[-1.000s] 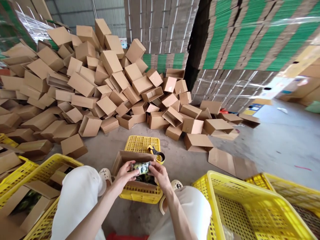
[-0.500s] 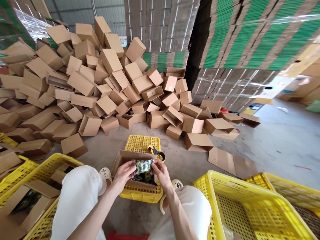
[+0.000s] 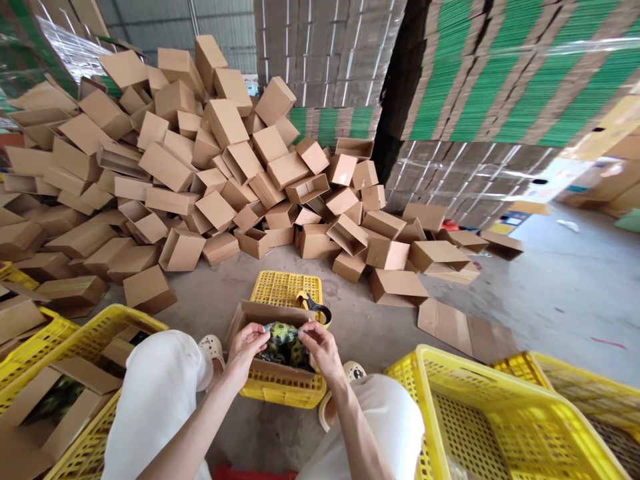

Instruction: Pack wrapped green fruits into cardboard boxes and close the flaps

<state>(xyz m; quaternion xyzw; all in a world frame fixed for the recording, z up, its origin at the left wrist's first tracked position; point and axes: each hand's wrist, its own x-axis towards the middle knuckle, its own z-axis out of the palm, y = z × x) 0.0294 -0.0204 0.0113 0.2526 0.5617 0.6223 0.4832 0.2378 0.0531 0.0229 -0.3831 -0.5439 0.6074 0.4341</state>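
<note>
In front of me an open cardboard box [image 3: 285, 371] rests on an upturned yellow crate [image 3: 286, 287]. Inside it lie dark green and yellow-black patterned items in clear plastic, their exact kind unclear. My left hand [image 3: 248, 345] pinches the left end of one plastic-wrapped patterned packet [image 3: 281, 331]. The fingers of my right hand [image 3: 321, 345] are closed at its right end. Both hands are over the box opening, and the packet hangs between them, close to the items below. A black and yellow tape dispenser [image 3: 314, 307] lies on the crate just behind the box.
A big heap of empty cardboard boxes [image 3: 220, 213] spreads ahead. Yellow crates stand on both sides: the left crate [image 3: 135, 313] holds filled boxes, and another crate [image 3: 480, 373] is at my right. Stacked flat cardboard [image 3: 470, 73] rises behind. A flattened carton [image 3: 460, 327] lies on the floor.
The packet has moved down toward the box's contents, and its stretched shape is now more rounded. Both hands keep their places at its ends. The view has shifted slightly.
</note>
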